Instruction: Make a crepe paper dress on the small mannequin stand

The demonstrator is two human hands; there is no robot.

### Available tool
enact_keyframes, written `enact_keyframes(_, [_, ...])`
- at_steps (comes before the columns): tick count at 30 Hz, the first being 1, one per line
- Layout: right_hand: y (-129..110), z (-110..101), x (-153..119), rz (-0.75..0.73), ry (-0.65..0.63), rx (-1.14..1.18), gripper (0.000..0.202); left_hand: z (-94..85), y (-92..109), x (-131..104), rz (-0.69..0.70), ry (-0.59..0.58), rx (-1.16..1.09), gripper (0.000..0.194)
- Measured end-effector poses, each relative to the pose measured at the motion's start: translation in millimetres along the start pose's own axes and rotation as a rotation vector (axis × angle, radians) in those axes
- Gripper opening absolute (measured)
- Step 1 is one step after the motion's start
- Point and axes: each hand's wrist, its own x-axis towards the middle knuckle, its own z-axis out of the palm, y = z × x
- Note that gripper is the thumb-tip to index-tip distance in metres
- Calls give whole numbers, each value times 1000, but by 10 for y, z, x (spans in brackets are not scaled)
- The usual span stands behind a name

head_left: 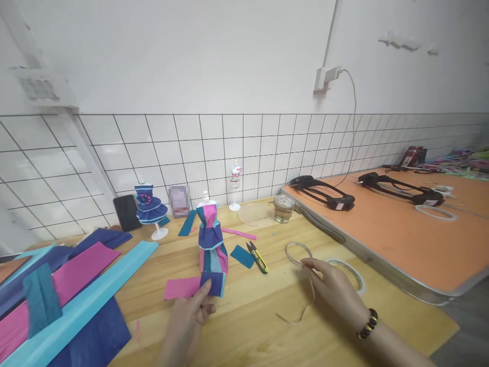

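My left hand (187, 316) pinches a small dark blue crepe paper piece (216, 284) with a light blue edge under its thumb. A pink strip (181, 288) extends left from behind it; whether it is held too, I cannot tell. Just behind stands a small dress form (212, 237) dressed in pink, blue and teal pieces. With bent fingers my right hand (330, 285) holds the near edge of a narrow tape ring (298, 243). A thin loose tail (294, 322) trails below it. Partly behind this hand lies a wider white tape roll (361, 279).
Yellow-handled thread snips (259, 259) lie beside a teal piece (242, 256). Behind are a glass jar (283, 209), a blue-dressed form (151, 206) and another small form (235, 186). Coloured strips (87, 285) pile at left. Black headsets (328, 193) rest on the orange table (397, 244).
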Motion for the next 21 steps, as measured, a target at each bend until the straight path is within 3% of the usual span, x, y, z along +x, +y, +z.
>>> enact_keyframes(2, [-72,42,46,-74,-32,-64,31,17,4,-15,-9,-17,25,30])
enact_keyframes(6, [-502,307,233,-255,-182,-205,31,44,3,-62,32,-27,119,32])
enact_keyframes(11, [-879,697,462,-288,-242,-363,35,-5,-25,-26,61,-9,184,34])
enact_keyframes(15, [-869,819,511,-262,-229,-449,39,-72,-53,43,44,-18,163,34])
enact_keyframes(21, [-604,661,620,-179,-188,-459,46,-79,-46,50,-9,-38,121,36])
